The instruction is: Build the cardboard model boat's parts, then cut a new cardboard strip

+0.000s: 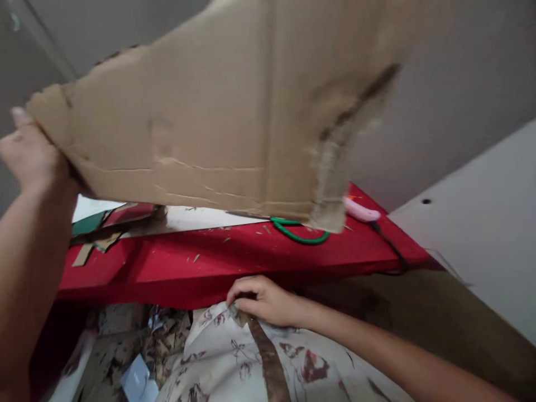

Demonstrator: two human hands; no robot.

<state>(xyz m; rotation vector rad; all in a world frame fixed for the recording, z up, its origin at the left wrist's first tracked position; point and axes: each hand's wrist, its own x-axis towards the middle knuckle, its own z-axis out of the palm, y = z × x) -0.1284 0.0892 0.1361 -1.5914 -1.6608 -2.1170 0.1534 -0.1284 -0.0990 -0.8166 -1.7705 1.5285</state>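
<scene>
A large torn sheet of brown cardboard is raised above the red-covered table, blurred at its right side. My left hand grips its left end, with the thumb showing and the other fingers mostly hidden. Low in the middle, my right hand rests on the patterned cloth over my lap. Its fingers are curled together over a small greyish bit that I cannot make out.
The red table bears cardboard scraps, a white sheet, a green-handled tool and a pink corded tool. Litter covers the floor at lower left. A white panel stands at right.
</scene>
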